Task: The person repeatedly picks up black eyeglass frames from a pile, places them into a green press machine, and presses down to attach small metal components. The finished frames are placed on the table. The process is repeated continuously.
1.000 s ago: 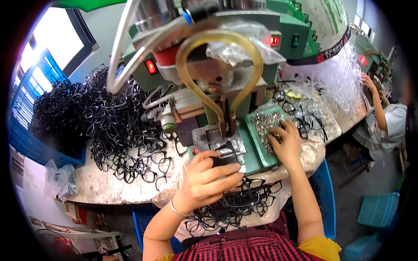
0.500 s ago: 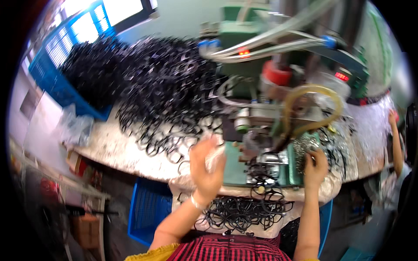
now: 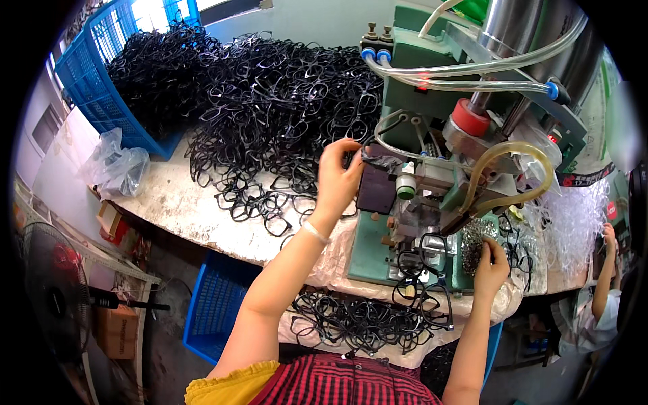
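My left hand [image 3: 339, 177] is stretched far forward, between the heap of black eyeglass frames [image 3: 270, 101] and the machine's dark square plate [image 3: 376, 189]. Its thumb and fingers are bent toward each other at a dark spot; what they grip there is too small to tell. My right hand [image 3: 491, 268] has its fingertips pinched at the green tray of small metal parts [image 3: 476, 236]. Any piece between those fingers is hidden. Between my hands, several black eyeglass frames [image 3: 424, 287] hang at the front of the green press machine [image 3: 368, 253].
More black frames [image 3: 358, 320] lie on the covered ledge before me. A tipped blue crate [image 3: 111, 88] stands at the left, a clear plastic bag [image 3: 121, 165] beside it. A blue basket [image 3: 209, 304] sits below the table. Hoses [image 3: 466, 71] cross above; another person's arm [image 3: 603, 283] shows right.
My left hand has gone forward from over the tabletop to beside the machine's dark plate, its fingers now bent together. My right hand stays at the metal-parts tray. The whole view has shifted.
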`<state>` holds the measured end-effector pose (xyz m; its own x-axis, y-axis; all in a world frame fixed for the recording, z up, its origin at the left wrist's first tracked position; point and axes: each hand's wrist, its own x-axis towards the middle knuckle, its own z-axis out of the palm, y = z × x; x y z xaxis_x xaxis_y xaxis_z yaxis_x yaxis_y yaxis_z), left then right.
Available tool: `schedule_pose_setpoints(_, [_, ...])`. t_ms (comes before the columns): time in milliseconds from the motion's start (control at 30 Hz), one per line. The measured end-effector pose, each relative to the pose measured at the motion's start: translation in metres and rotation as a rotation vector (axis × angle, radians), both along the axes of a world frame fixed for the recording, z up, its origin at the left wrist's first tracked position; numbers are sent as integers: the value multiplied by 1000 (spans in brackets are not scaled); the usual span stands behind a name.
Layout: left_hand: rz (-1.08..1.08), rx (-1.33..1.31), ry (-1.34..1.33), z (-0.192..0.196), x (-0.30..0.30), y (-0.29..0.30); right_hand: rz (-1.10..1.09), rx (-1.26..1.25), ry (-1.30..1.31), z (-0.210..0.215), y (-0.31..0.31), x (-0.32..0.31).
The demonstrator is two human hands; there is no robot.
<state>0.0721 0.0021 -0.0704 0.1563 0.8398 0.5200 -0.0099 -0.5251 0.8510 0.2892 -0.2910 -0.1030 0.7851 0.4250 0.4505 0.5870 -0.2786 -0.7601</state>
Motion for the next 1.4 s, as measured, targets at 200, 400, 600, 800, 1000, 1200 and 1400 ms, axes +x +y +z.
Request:
schedule_pose_setpoints(200, [183,-38,34,-11,-121,-1,-32,565,480,-27,-43,14])
schedule_pose_setpoints(400, [342,278,1209,-30,-120,-30,6,542,515,-9,21,4])
schedule_pose_setpoints(600, [337,213,820,-73,-110,-49,310,346,282,49,20,-60])
schedule_pose_setpoints(800, [-11,-209,7,-65,-81,-38,363,414,182,69,51,-79])
schedule_pose_setpoints(1000, [-444,59,-591,76,-49,-116,563,599,581,75,53,-88])
schedule_pose_setpoints(1200, [-481,328,-298,117,-22,-103,573,555,658,101,45,-105])
schedule_pose_setpoints(1400, [-497,645,15,73,-32,-140,420,139,-6,83,23,-66])
